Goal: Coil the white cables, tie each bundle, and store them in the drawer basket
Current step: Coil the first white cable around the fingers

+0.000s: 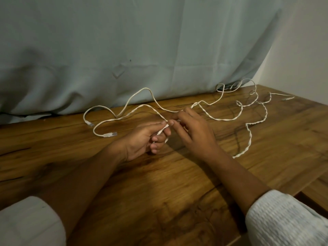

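Head view: the white cables (146, 88) lay uncoiled across the wooden tabletop (159, 183), their long axis running left to right along the cloth backdrop (124, 50). One plug (111, 134) at the left pointed rightward, toward the hands. The left hand (142, 141) had its grip closed, pinching a cable end. The right hand (193, 134) pinched the same cable just beside it.

Judged risk: the strands crossed behind the hands, so drawing one in could snag or knot the other. The twisted run (250, 137) at right could drag toward the tabletop edge. No drawer basket was in view.
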`<state>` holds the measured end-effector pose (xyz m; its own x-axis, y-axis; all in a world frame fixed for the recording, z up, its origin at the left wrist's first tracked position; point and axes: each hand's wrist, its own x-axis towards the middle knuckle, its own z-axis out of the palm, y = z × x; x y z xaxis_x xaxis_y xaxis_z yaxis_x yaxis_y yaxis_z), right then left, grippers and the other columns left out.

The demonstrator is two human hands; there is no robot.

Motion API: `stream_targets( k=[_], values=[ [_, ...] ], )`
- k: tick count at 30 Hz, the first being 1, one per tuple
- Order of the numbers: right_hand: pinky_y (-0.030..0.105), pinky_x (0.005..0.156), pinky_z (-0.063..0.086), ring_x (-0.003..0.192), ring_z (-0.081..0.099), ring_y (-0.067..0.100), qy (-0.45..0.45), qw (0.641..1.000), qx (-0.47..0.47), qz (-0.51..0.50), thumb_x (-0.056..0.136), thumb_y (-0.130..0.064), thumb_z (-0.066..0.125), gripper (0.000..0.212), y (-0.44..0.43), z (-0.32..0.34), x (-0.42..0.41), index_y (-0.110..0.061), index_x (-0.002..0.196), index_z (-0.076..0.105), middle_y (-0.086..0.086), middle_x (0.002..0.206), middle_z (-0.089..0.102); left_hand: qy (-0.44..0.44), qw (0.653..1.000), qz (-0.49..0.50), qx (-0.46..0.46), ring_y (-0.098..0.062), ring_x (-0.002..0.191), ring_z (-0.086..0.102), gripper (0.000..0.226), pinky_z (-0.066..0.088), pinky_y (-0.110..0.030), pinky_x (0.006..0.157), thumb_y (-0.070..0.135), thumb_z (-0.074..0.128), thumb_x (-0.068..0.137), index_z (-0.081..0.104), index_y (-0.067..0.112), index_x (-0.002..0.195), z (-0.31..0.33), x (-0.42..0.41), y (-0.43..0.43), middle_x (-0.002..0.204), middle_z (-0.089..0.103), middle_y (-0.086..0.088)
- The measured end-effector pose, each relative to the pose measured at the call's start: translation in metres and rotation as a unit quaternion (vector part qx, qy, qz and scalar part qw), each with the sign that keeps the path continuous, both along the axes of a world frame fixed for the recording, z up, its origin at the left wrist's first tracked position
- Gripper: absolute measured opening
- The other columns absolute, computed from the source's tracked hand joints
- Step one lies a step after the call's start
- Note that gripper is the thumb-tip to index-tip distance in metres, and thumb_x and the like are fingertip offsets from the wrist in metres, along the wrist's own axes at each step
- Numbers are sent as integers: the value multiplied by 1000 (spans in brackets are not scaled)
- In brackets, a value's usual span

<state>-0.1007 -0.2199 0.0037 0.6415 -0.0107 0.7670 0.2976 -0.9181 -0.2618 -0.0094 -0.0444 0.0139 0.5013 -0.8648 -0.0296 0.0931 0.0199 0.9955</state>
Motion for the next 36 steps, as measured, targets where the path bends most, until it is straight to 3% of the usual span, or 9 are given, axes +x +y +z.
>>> stream_targets(
  k=[4, 7, 10, 19, 23, 25, 27, 30, 36],
  values=[
    [35, 64, 42, 73, 52, 12, 70, 995, 35, 58, 109, -30, 50, 24, -4, -3, 6, -15, 99, 66, -5, 83, 54, 60, 997, -42, -1, -7, 44, 29, 36, 32, -22, 45, 37, 40, 108, 49, 19, 78, 3, 2, 4, 56, 29, 7],
    [30, 60, 36, 64, 42, 4, 181, 943, 222, 167, 111, -26, 49, 31, -2, -4, 7, -12, 86, 62, -9, 70, 47, 100, 994, -50, -9, -6, 43, 29, 41, 34, -21, 45, 40, 39, 107, 47, 21, 72, 2, 3, 6, 54, 28, 8],
    [12, 50, 33, 51, 42, -1, 251, 902, 288, 201, 112, -25, 44, 35, -4, -3, 4, -3, 101, 69, -18, 59, 47, 124, 991, -33, -25, -7, 43, 29, 41, 31, -21, 44, 42, 43, 103, 46, 22, 68, 3, 3, 6, 52, 27, 8],
    [29, 60, 36, 63, 42, 7, 150, 937, 285, 135, 110, -31, 45, 37, 0, -3, 12, -14, 83, 63, -5, 66, 48, 171, 981, -26, -89, -7, 46, 37, 32, 37, -21, 48, 38, 47, 104, 57, 17, 82, 7, -1, -3, 54, 36, 8],
    [19, 55, 37, 57, 45, 0, 184, 918, 318, 150, 112, -32, 42, 37, 0, -7, 11, -14, 89, 64, -15, 63, 51, 164, 980, -47, -99, -5, 45, 34, 27, 35, -20, 46, 34, 47, 105, 56, 18, 86, 7, 1, -2, 55, 32, 9],
    [30, 65, 50, 68, 59, 3, 179, 954, 228, 72, 112, -37, 39, 36, -2, -11, 11, -17, 102, 67, -16, 75, 65, 183, 975, -45, -116, -3, 42, 32, 29, 30, -18, 43, 35, 45, 106, 54, 19, 83, 8, 3, -1, 54, 33, 10],
    [42, 73, 53, 82, 68, 23, 186, 980, 53, -53, 111, -42, 34, 33, -3, -10, 9, -22, 113, 60, -3, 89, 72, 212, 965, -31, -150, -3, 38, 32, 29, 24, -16, 39, 35, 43, 106, 52, 20, 82, 11, 8, 0, 53, 35, 9],
    [41, 69, 44, 90, 70, 38, 219, 953, -127, -166, 108, -34, 36, 28, 1, -8, 6, -19, 127, 50, 10, 101, 74, 231, 951, 4, -207, -3, 35, 33, 28, 20, -14, 36, 36, 42, 106, 53, 21, 83, 16, 15, 1, 56, 42, 9],
    [39, 68, 45, 86, 71, 31, 188, 949, -235, -99, 108, -42, 37, 34, 32, -4, 1, -18, 112, 62, 6, 98, 74, 175, 947, 165, -211, -4, 45, 50, 32, 38, -15, 38, 37, 43, 108, 55, 22, 83, 17, 20, 0, 75, 69, 4]
  ],
)
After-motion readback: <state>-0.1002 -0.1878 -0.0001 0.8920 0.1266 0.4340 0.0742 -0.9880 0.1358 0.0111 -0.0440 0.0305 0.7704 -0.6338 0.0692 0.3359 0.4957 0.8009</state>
